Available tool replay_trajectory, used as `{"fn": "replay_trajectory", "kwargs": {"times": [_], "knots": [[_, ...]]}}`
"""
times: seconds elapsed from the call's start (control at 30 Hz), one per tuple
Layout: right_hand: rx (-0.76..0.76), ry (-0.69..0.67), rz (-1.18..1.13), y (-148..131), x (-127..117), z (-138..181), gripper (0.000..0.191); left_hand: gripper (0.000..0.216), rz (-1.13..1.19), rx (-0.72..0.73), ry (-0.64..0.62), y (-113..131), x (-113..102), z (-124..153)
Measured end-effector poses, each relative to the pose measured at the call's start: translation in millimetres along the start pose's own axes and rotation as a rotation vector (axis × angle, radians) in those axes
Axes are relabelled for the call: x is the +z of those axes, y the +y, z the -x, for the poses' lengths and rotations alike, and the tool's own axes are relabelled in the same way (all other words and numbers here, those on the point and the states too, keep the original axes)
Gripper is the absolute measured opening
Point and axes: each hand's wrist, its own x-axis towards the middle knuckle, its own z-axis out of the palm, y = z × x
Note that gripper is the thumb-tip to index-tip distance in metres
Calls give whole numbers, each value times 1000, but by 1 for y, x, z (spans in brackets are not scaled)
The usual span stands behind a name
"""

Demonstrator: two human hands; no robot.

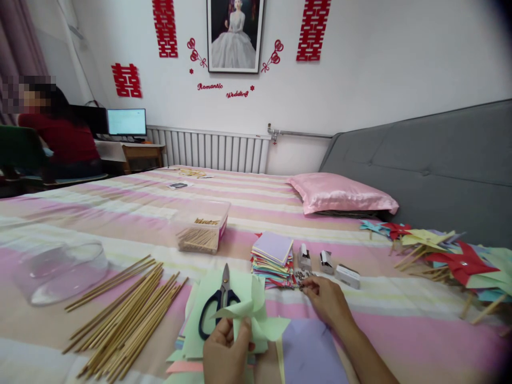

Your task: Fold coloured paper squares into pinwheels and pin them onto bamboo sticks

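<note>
Pinching folded green paper [269,326] in L hand [226,349], near centre, partly over scissors [225,285]. Fingering small metal fasteners [301,277] w/ R hand [326,298], just right of paper stack [272,258]; can't tell if pinching one. Prob. at fastening step; next, must hold folds tight & bring one over.

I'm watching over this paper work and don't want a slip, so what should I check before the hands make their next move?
1. Folded green paper gripped: ok, the left hand pinches it.
2. Small metal piece in the right hand: cannot tell; its fingertips are at the pile of metal pieces.
3. Scissors clear of the folded paper: cannot tell; the paper overlaps a handle in this view.
4. Wooden sticks bundled: not ok, they lie loosely spread.
5. Coloured paper stack standing: ok, edges uneven.
</note>
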Motion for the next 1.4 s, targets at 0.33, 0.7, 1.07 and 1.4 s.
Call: {"fn": "replay_trajectory", "kwargs": {"times": [0.33,0.7,1.07,1.4], "knots": [[17,83,-103,-4,-3,2,19,22,25,6,-22,-4,-1,-2],[56,137,-320,-5,-6,0,23,29,1,15,-50,-8,-3,-4],[64,146,-435,-30,-27,8,18,31,42,-3,-71,-8,-3,-4],[-165,-330,-524,-124,-35,75,8,26,62,-47,-122,-2,-3,-2]]}}
